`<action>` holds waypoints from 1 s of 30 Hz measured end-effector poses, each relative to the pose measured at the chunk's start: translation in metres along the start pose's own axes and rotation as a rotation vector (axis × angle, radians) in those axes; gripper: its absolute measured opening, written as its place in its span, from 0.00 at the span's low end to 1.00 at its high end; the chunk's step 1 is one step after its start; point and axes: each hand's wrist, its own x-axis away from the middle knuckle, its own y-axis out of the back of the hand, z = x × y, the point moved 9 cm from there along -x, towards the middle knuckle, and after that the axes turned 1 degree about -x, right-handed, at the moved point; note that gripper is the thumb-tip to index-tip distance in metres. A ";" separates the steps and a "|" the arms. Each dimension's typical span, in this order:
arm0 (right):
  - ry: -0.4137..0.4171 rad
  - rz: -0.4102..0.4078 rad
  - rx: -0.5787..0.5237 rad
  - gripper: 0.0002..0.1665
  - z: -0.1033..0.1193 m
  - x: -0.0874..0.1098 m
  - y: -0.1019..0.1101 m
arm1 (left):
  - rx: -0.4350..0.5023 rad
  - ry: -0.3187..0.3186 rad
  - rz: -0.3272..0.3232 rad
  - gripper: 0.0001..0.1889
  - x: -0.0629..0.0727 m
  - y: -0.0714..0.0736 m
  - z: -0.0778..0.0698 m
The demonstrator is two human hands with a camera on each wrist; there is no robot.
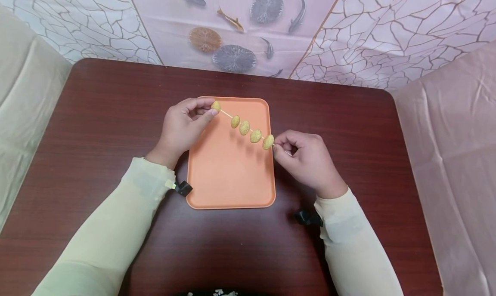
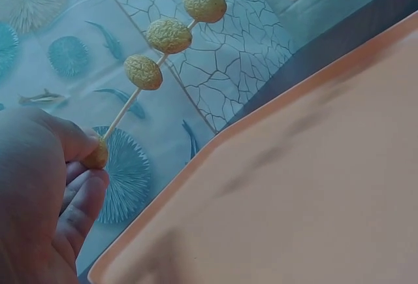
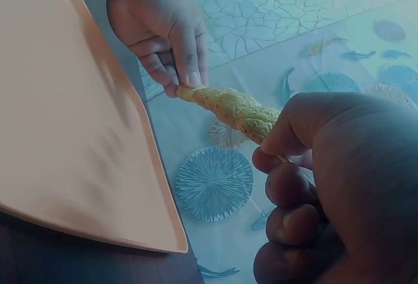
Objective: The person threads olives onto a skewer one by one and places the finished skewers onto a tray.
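A thin wooden skewer (image 1: 226, 113) slants over the orange tray, with several wrinkled yellow oval pieces (image 1: 244, 127) threaded on it. My left hand (image 1: 182, 126) pinches the oval piece at the far left end (image 1: 215, 105) between thumb and fingers. A stretch of bare stick separates that piece from the others, which sit close together toward the right. At the other end, my right hand (image 1: 310, 162) grips the stick just beyond the last oval piece (image 1: 268, 142). In the right wrist view the pieces (image 3: 228, 104) line up one behind another, and curled fingers partly hide the stick.
The orange tray (image 1: 232, 180) lies on a dark red-brown table (image 1: 116, 102), beneath the skewer, whose shadow falls on it. A patterned cloth (image 1: 240, 25) with fish and round motifs hangs behind the table. Plain cloth (image 1: 457, 158) borders the right side.
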 end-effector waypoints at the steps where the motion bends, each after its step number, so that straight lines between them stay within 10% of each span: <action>1: 0.000 0.000 -0.001 0.08 0.000 0.000 0.000 | -0.004 -0.003 -0.002 0.16 0.000 0.000 0.000; 30: -0.002 -0.008 0.027 0.09 0.006 -0.006 -0.004 | 0.065 -0.025 -0.027 0.15 0.001 0.003 -0.004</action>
